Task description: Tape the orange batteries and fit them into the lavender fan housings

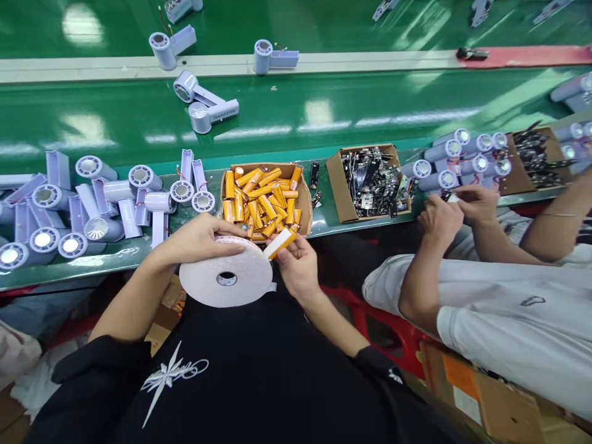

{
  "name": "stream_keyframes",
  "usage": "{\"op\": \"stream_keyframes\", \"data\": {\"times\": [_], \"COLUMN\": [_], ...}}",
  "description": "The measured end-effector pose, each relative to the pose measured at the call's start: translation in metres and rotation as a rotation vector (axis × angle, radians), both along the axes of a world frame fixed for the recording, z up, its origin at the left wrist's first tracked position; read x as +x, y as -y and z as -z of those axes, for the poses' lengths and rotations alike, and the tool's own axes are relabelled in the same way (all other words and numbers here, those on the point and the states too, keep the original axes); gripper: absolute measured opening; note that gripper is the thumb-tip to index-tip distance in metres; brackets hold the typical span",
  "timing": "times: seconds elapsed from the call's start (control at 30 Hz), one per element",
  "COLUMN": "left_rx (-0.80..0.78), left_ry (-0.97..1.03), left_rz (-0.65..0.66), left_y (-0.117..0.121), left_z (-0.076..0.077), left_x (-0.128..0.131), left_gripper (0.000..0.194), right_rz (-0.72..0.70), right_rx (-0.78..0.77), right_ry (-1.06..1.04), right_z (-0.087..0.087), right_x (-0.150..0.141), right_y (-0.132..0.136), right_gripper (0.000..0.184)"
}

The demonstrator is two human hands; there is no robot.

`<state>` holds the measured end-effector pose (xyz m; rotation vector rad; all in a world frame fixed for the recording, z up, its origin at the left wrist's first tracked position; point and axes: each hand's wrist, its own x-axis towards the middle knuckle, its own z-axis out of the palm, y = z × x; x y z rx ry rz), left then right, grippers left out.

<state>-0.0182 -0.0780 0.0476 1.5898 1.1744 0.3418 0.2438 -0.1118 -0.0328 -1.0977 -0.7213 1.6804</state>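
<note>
Left hand [201, 242] grips tape roll [247, 277], right hand [300, 265] pinches battery [281, 243]; lilac housings [102, 229] lie left of battery box [307, 209], boards [374, 185] right.

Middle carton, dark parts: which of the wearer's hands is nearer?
Right. The right hand, holding an orange cell, is left of the carton, apart from it; the left hand, gripping the white roll, is farther left.

The broad, disc-shaped white tape roll [231, 264] is showing faint red marks along its upper edge, while the slim, shiny orange cylinder [284, 245] is wearing a white rectangular strip [277, 243]. The black fabric shirt [250, 370] is displaying a white, spiky star motif [172, 374] with curling lines, and the glossy green work surface [277, 148] is catching whitish patches of light.
</note>
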Motion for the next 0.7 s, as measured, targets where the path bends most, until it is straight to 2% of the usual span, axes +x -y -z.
{"op": "stream_keyframes", "data": {"times": [0.07,0.17,0.27,0.33,0.43,0.5,0.7], "left_rx": [-0.018,0.002,0.068,0.118,0.156,0.176,0.14], "left_ry": [0.013,0.011,-0.003,-0.017,-0.003,0.035,0.077], "left_rz": [0.014,-0.035,-0.064,0.042,0.277,0.367,0.385], "left_y": [0.005,-0.001,-0.028,-0.051,-0.077,-0.084,-0.064], "left_z": [0.002,-0.005,-0.025,-0.041,-0.054,-0.051,-0.025], "left_x": [-0.001,-0.003,-0.005,-0.003,0.004,0.012,0.031], "left_gripper": [0.041,0.046,0.053,0.05,0.042,0.037,0.037], "right_rz": [0.036,0.161,0.314,0.324,0.29,0.255,0.162], "right_rx": [0.013,0.214,0.401,0.437,0.45,0.431,0.301], "right_ry": [-0.027,-0.011,0.019,0.021,0.017,0.038,0.069], "right_z": [-0.006,-0.037,-0.067,-0.076,-0.07,-0.06,-0.035], "right_x": [0.004,0.03,0.054,0.056,0.043,0.033,0.021], "right_y": [-0.002,-0.041,-0.081,-0.092,-0.087,-0.078,-0.046], "right_gripper": [0.06,0.062,0.063,0.064,0.066,0.068,0.065]}}
